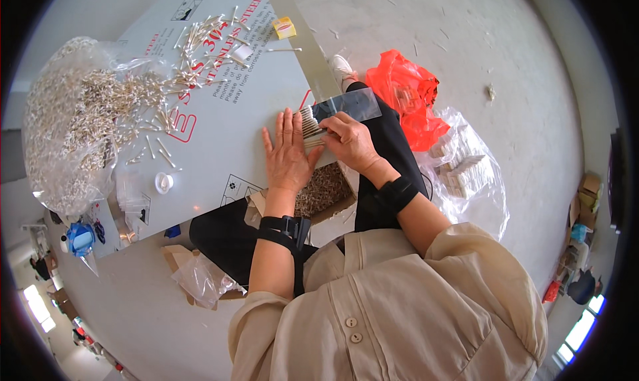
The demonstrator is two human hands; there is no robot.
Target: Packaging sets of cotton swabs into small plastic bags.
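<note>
A row of cotton swabs (308, 123) lies side by side at the right edge of the metal-topped table. My left hand (287, 156) rests flat beside the row, fingers stretched and touching its left side. On the right, my right hand (353, 143) has its fingers curled in a pinch at the swabs' right ends; the fingertips are partly hidden. A clear flat plastic bag (363, 103) reaches out just beyond my right hand, over my dark-trousered leg. Under my hands, an open cardboard box (343, 204) with many loose swabs in it sits at the table's near edge.
At the left, a big clear bag (50, 125) spills a heap of swabs over the table (246, 138). A small yellow box (284, 27) and a white round container (164, 183) stand there. Right on the floor lie a red plastic bag (389, 75) and a clear bag of white packs (466, 171).
</note>
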